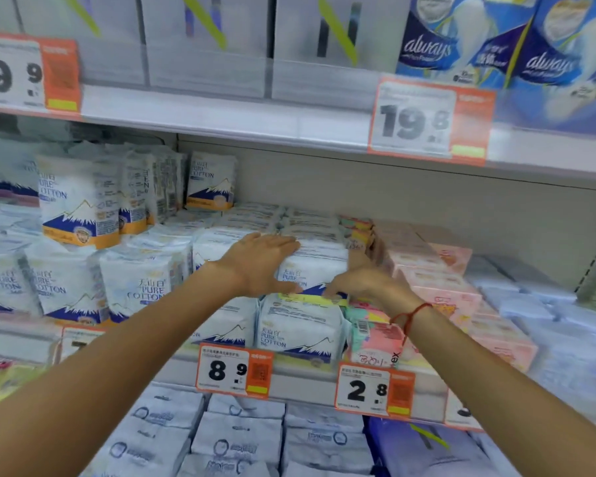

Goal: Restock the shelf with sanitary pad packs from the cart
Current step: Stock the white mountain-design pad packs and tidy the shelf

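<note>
At the centre of the frame a white pad pack point(312, 270) with a blue mountain print lies on top of another like it point(301, 330), at the front of the middle shelf point(300, 380). The left hand point(260, 261) lies flat over the pack's top left corner, fingers straight and together, thumb down its front face. The right hand point(367, 282) is at the pack's lower right edge with fingers reaching toward the left; its fingertips touch the yellow strip, but the palm side is turned away, so whether it pinches anything cannot be told. A red cord point(410, 315) circles that wrist. The pack's print is partly covered by both hands. Just right of it sit pink packs point(441, 290), blurred toward the frame's right edge. More white packs point(80, 201) fill the left, soft and hard to read. Price tags point(234, 370) hang below; boxes point(506, 39) along the top are cut off by the frame.
</note>
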`<state>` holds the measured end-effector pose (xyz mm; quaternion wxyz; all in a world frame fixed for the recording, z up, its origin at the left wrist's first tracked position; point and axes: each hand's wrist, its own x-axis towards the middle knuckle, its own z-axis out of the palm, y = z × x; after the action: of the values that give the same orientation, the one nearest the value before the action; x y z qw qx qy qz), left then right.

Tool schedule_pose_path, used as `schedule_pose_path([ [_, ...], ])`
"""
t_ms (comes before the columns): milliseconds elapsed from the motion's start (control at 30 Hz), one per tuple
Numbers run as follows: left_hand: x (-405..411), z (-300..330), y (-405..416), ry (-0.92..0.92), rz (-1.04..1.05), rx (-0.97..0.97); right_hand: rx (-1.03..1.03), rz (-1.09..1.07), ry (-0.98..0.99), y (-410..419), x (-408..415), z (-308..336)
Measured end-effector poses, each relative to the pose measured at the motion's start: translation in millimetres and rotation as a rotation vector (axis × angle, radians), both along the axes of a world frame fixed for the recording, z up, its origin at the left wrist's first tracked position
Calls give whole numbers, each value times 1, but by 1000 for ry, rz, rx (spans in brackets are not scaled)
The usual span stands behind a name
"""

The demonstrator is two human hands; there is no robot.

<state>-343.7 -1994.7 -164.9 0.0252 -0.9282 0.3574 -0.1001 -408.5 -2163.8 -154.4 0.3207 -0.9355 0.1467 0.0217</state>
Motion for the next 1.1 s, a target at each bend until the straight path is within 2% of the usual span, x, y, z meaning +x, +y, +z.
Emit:
schedule_pose_path([
  [33,2,-1,2,-14,3,-19,92,21,-18,-1,0,-2],
  [100,4,0,5,-17,9,-49,453,30,-34,-7,0,0],
  [167,5,3,2,-3,5,-43,807,-62,-145,-13,11,4],
  [200,7,5,-2,6,-2,-23,882,-146,-221,-22,26,-1],
  [267,10,9,-9,29,-14,32,888,-244,-311,-45,75,-23],
  [367,16,13,-13,81,7,74,834,-210,-297,-74,139,-58],
  [500,22,12,-13,103,5,68,758,-397,-394,-42,103,-18],
  [567,25,12,-14,114,5,72,753,-407,-393,-40,108,-10],
  [733,28,14,-15,129,24,104,741,-349,-292,-37,101,7],
  [867,29,16,-16,162,15,116,855,-266,-220,-47,100,11],
  [1000,30,19,-14,203,21,133,782,-159,-75,-50,94,20],
  [1100,22,19,-13,145,10,144,642,69,99,-59,66,36],
])
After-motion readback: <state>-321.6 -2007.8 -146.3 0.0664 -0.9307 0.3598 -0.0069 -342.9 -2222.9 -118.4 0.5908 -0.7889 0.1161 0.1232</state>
